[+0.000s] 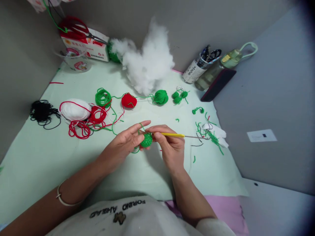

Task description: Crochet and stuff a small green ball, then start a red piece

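Note:
My left hand [125, 141] pinches a small round green crochet piece [147, 140] between thumb and fingers, its index finger stretched out with green yarn looped over it. In my right hand [171, 144] is a crochet hook with a yellow handle [173, 135], held between thumb and fingers. The hook's working end meets the upper edge of the crochet piece, partly hidden by my fingers. Its metal shaft points off to the right. Beyond my hands lie a green yarn ball [160, 97] and a red yarn ball [129, 100].
White stuffing [150, 59] is heaped at the back. To the left are white yarn [75, 109], black yarn [41, 111], a plastic cup [78, 62] and scissors [95, 37] on a box. Rightward stand a pen holder [194, 71], a bottle [209, 77], a dark phone-like slab [219, 86] and green scraps [214, 137].

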Action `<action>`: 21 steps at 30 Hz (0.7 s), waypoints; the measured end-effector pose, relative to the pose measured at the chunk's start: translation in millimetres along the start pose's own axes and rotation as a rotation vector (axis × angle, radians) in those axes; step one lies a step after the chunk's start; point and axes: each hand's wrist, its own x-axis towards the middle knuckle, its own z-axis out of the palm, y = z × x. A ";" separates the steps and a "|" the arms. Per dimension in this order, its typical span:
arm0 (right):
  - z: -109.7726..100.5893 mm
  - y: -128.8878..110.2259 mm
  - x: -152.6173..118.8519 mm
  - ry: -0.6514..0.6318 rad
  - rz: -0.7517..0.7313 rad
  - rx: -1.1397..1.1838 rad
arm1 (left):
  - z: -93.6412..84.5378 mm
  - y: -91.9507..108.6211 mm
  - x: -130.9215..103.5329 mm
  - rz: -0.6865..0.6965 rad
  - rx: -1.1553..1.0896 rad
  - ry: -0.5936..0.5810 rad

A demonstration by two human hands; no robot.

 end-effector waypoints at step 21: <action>6.7 2.0 -2.3 0.022 -0.052 0.003 | 3.1 -6.3 -0.7 0.128 0.013 0.011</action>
